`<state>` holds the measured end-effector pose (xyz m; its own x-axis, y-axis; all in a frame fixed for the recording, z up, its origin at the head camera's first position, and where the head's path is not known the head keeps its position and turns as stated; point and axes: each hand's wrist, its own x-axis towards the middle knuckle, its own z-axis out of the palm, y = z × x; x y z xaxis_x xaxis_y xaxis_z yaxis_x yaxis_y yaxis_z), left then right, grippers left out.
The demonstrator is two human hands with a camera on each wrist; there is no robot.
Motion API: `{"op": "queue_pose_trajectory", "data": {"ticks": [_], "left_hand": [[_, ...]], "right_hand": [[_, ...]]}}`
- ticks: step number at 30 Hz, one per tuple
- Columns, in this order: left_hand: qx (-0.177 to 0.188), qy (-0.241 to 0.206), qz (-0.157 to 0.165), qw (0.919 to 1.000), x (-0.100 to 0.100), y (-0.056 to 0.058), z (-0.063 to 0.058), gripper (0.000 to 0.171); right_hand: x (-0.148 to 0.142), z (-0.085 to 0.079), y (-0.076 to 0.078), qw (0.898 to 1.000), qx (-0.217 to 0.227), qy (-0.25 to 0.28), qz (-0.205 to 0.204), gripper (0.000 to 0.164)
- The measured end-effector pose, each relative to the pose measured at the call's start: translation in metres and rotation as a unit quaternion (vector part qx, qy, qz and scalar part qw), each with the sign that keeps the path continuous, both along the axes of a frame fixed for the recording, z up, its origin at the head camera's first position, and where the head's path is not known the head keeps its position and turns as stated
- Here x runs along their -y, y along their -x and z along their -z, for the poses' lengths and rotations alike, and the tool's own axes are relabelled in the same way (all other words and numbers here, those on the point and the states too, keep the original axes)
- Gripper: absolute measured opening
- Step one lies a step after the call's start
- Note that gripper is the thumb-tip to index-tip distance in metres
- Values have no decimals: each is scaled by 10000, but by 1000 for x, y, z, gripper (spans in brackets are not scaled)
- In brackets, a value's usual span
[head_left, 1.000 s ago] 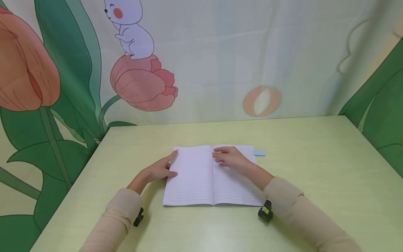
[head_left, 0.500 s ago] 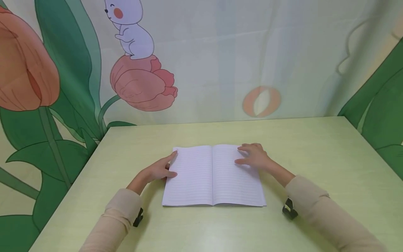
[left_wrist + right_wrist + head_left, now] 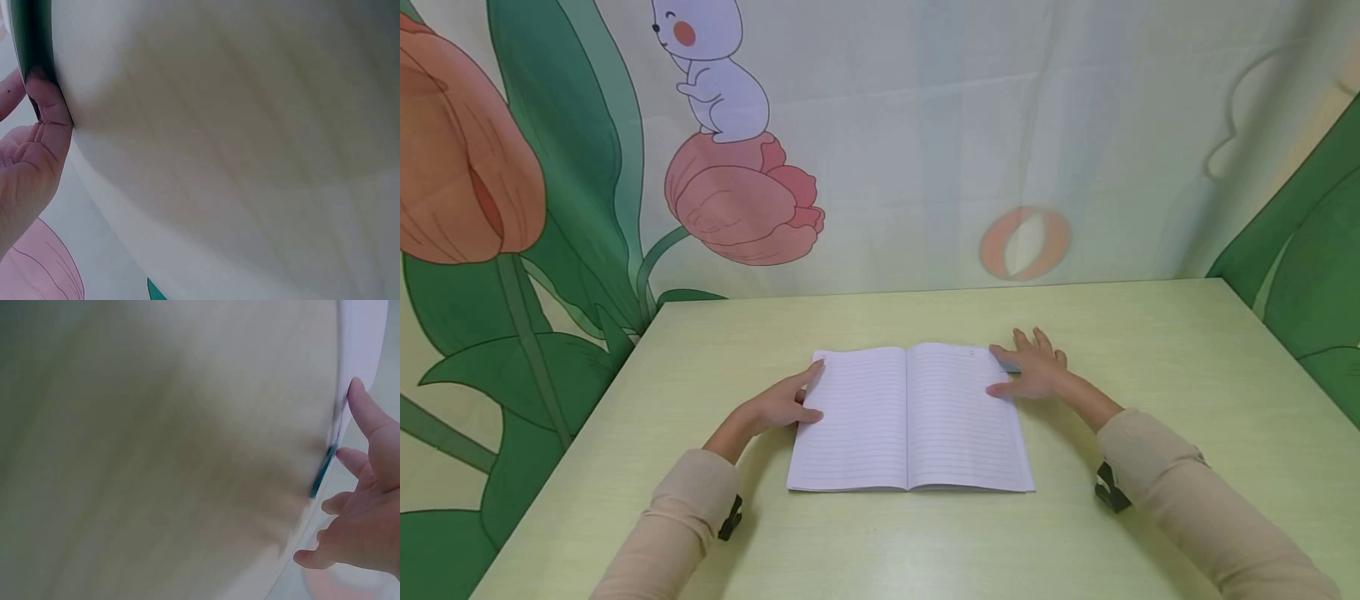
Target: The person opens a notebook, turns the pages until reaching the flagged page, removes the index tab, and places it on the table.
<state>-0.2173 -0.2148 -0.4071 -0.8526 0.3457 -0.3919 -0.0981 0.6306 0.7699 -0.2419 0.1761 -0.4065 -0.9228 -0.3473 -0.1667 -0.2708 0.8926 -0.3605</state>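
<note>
A lined notebook [image 3: 865, 425] lies spread flat in the middle of the table, its ruled pages bare of writing. My left hand [image 3: 778, 406] grips its left edge, thumb and a finger on the page, other fingers curled beneath the cover, as the left wrist view shows. At the upper right corner is my right hand [image 3: 1033, 372], fingers spread, with the thumb and forefinger tips at the page edge. A blue tab [image 3: 323, 472] sticks out from that edge, partly covered by the right hand in the head view.
The pale yellow-green table [image 3: 880, 550] extends around the notebook on all sides. Behind it hangs a printed curtain [image 3: 895, 150] with tulips and a white cartoon animal. A small black device [image 3: 1111, 490] is strapped at the right wrist.
My right hand has moved rightward from the centre fold across the right page to its outer edge, and its fingers have spread. The left hand and notebook have stayed in place.
</note>
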Motion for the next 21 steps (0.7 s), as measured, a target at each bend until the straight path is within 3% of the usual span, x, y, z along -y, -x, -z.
{"op": "queue_pose_trajectory", "data": {"ticks": [5,12,17,21], "left_hand": [[-45,-18,45,10000,0,0,1,84],[-65,-26,77,9999,0,0,1,83],[-77,-9,71,9999,0,0,1,83],[-92,43,74,9999,1,1,1,84]], "right_hand": [[-1,4,1,9999,21,-137,-53,75],[1,5,0,9997,-128,66,-179,67],[5,3,-2,9963,-396,727,-245,58],[7,1,-4,9860,-333,1631,114,54]]}}
